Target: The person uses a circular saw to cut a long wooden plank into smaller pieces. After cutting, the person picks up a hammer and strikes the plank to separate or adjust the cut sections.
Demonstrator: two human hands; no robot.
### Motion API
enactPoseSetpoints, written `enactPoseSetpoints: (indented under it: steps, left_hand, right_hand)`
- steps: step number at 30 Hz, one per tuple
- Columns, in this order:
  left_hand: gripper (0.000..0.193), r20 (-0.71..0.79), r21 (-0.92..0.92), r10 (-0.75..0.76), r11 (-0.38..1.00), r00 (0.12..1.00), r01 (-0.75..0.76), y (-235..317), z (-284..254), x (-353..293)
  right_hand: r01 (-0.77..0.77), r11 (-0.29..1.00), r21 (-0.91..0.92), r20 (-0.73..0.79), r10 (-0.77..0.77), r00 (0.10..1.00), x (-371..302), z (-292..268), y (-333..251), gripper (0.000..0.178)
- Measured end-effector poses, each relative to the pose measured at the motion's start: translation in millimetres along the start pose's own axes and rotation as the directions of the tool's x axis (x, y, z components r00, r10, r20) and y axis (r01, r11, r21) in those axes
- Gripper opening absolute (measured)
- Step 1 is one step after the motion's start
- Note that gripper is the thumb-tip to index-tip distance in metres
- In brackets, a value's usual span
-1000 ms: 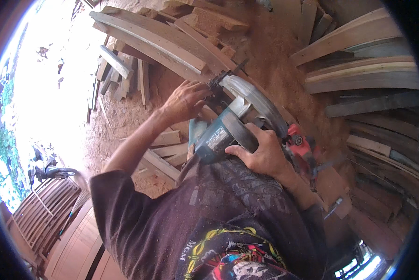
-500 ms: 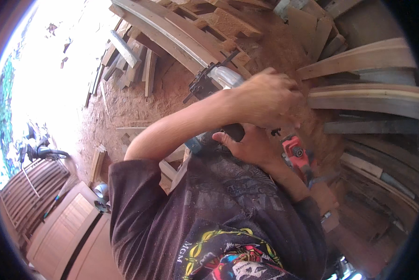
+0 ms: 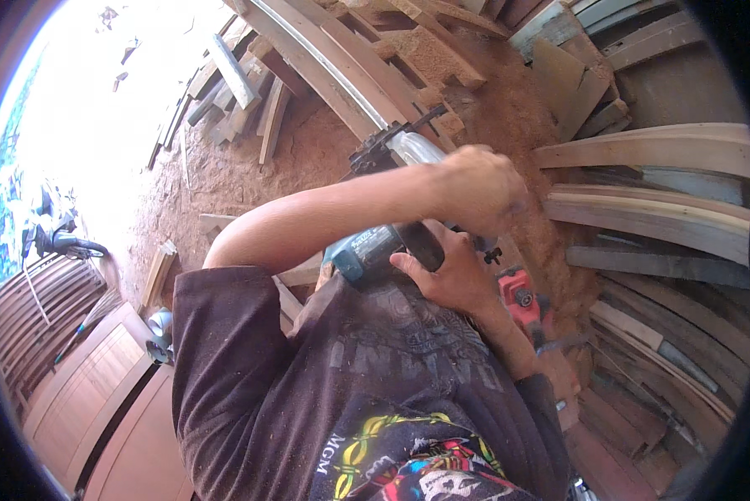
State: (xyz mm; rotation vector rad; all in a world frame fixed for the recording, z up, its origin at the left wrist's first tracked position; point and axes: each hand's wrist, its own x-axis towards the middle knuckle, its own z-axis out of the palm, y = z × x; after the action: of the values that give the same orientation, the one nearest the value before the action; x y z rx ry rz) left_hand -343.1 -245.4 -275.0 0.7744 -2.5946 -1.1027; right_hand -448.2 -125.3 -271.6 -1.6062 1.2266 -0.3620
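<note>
A handheld power tool with a teal motor body [image 3: 367,253], a black handle and a silvery guard [image 3: 417,149] sits in front of my chest, by a long wooden beam [image 3: 333,83]. I cannot tell its exact kind. My right hand [image 3: 457,271] wraps round the black handle [image 3: 423,244], thumb on the near side. Across the tool reaches my left forearm, covering its middle. My left hand [image 3: 482,188] is closed at the tool's right side, fingers curled downward; what they grip, if anything, is hidden.
Right of me lie stacked curved boards [image 3: 651,150]. A red power tool [image 3: 523,301] rests beside my right forearm. Wood offcuts [image 3: 241,83] and sawdust cover the ground ahead. Wooden panels [image 3: 95,392] stand at the lower left, with a parked motorbike [image 3: 62,230] beyond.
The view has shifted a little, and more of the teal body shows below my left forearm. My left hand's fingers have curled lower. The right hand keeps its grip on the handle.
</note>
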Motion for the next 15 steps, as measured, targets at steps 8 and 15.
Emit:
enactPoseSetpoints:
  steps: [8,15]
  left_hand:
    - [0.056,-0.485,-0.517,-0.461,0.837,0.743,0.182,-75.7,-11.8,-59.6]
    - [0.108,-0.367,-0.626,-0.859,0.512,0.358,0.588,-120.0,10.9,-81.0]
  right_hand:
    - [-0.031,0.998,0.061,0.018,0.03,0.999,10.3,-0.3,-13.4,0.035]
    - [-0.034,0.998,0.061,0.017,0.033,0.999,19.2,3.2,-17.7,0.031]
